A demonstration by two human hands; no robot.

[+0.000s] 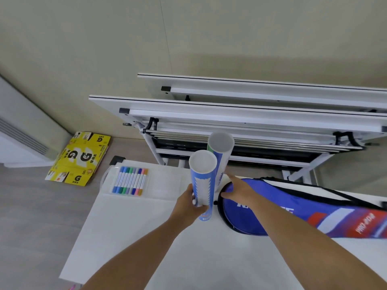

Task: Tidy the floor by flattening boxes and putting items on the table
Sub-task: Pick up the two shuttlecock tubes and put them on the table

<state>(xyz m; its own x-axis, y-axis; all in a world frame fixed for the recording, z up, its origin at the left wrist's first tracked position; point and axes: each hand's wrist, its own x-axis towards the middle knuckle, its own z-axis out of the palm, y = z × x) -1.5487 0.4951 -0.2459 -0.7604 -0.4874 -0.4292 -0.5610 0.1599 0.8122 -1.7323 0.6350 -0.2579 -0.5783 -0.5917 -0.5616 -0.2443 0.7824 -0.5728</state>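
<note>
Left hand (191,203) fingers wrapped round lower part of blue-and-white tube (203,183), upright over white table (146,227). Right hand (238,190) fingers straight and spread, grasping nothing, just beside base of 2nd tube (222,155), which stands on table next to blue racket bag (293,212). Case of markers (129,181) lies at table's far left corner; flattened yellow box (80,159) on floor by wall.

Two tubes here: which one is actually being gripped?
The nearer, blue-and-white tube, gripped low down by the left hand. The farther tube, with a green stripe, is held by neither hand; the right hand is open beside its base.
</note>
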